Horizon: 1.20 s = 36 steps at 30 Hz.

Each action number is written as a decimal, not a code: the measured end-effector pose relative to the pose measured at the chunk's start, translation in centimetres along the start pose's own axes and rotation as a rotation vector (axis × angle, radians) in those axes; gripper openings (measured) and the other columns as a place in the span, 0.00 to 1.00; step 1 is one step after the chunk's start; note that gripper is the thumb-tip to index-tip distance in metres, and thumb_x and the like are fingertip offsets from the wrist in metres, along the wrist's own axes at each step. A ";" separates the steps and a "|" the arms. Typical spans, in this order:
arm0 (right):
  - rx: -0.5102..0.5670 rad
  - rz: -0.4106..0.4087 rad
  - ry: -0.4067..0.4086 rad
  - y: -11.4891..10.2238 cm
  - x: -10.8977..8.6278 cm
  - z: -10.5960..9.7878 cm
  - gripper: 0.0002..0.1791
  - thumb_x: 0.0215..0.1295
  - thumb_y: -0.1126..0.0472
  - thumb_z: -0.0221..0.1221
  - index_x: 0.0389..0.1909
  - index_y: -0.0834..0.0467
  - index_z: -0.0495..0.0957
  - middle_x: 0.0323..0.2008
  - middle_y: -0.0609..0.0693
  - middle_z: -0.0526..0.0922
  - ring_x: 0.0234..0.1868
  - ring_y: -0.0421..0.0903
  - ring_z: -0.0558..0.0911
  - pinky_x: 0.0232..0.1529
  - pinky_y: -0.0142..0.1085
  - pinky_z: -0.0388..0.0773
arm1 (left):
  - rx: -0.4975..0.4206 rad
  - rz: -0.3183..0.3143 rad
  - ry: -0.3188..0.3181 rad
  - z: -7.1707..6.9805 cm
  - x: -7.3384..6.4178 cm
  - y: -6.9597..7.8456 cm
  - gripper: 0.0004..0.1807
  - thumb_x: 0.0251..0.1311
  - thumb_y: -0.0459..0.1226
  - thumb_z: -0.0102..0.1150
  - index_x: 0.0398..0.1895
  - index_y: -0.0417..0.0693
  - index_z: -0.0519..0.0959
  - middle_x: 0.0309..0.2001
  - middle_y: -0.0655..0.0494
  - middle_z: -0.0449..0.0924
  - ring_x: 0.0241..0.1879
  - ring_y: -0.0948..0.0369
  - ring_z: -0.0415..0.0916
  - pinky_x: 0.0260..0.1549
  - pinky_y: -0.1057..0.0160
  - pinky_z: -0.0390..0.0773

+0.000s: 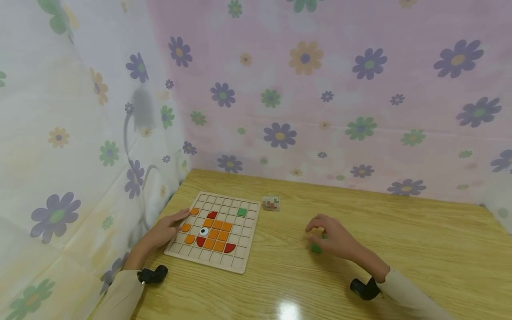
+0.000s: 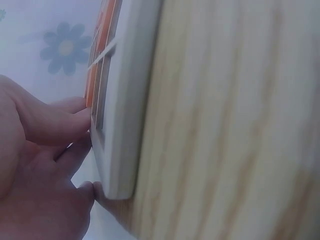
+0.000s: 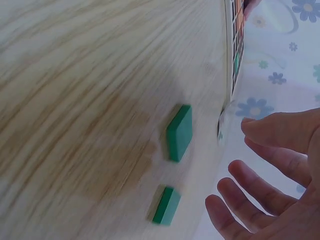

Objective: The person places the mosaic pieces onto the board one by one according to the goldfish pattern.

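Note:
My left hand (image 1: 165, 229) rests at the left edge of a wooden grid board (image 1: 245, 249), with its fingers extended against the rim. On the board, orange square tiles (image 1: 214, 234), red rounded pieces (image 1: 230, 248) and a white eye disc (image 1: 204, 231) form a fish shape. Orange round pieces (image 1: 186, 227) run along its left side, and a green square (image 1: 242, 212) sits near the top right. My right hand (image 1: 335, 236) hovers over the table with fingers apart and nothing between them. Below it lie a larger green tile (image 3: 181, 133) and a smaller green tile (image 3: 167, 206).
A small picture card (image 1: 271, 203) lies beyond the board's upper right corner. Flower-print cloth (image 1: 256, 111) hangs behind and to the left of the wooden table (image 1: 360, 204). Black wrist cameras (image 1: 365, 289) are worn on both wrists.

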State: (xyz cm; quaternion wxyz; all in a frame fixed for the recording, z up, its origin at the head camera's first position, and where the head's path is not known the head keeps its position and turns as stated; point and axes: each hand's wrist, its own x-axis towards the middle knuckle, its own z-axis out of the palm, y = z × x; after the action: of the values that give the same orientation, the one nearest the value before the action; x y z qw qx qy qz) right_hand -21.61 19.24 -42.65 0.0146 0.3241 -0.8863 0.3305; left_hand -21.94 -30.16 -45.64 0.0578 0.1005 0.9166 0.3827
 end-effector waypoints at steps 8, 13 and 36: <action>-0.063 0.047 0.036 1.8 -1.6 -1.0 0.08 0.55 0.68 0.65 0.36 0.59 0.82 0.41 0.52 0.78 0.43 0.56 0.78 0.37 0.49 0.78 | 0.008 0.005 0.008 0.1 0.0 0.1 0.30 0.62 0.25 0.45 0.70 0.39 0.61 0.71 0.43 0.54 0.71 0.43 0.44 0.64 0.40 0.48; -0.059 0.053 0.004 3.0 -2.2 -1.0 0.12 0.52 0.71 0.65 0.40 0.61 0.82 0.41 0.53 0.77 0.41 0.53 0.78 0.36 0.44 0.78 | 0.005 0.009 0.008 0.0 -0.1 0.1 0.30 0.62 0.25 0.45 0.70 0.39 0.61 0.71 0.43 0.54 0.71 0.43 0.44 0.64 0.40 0.48; -0.091 -0.022 0.009 3.6 -1.6 -0.1 0.09 0.50 0.75 0.62 0.32 0.60 0.81 0.27 0.46 0.75 0.24 0.36 0.70 0.22 0.30 0.71 | 0.007 0.018 0.002 0.1 0.0 -0.1 0.30 0.61 0.24 0.45 0.69 0.37 0.61 0.71 0.42 0.53 0.70 0.42 0.44 0.64 0.40 0.49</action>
State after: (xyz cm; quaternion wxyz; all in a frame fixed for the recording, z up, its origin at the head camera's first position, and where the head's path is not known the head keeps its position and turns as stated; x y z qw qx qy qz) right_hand -22.50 22.21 -45.07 0.0370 0.3311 -0.8968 0.2911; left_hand -21.93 -30.11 -45.79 0.0533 0.1085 0.9171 0.3799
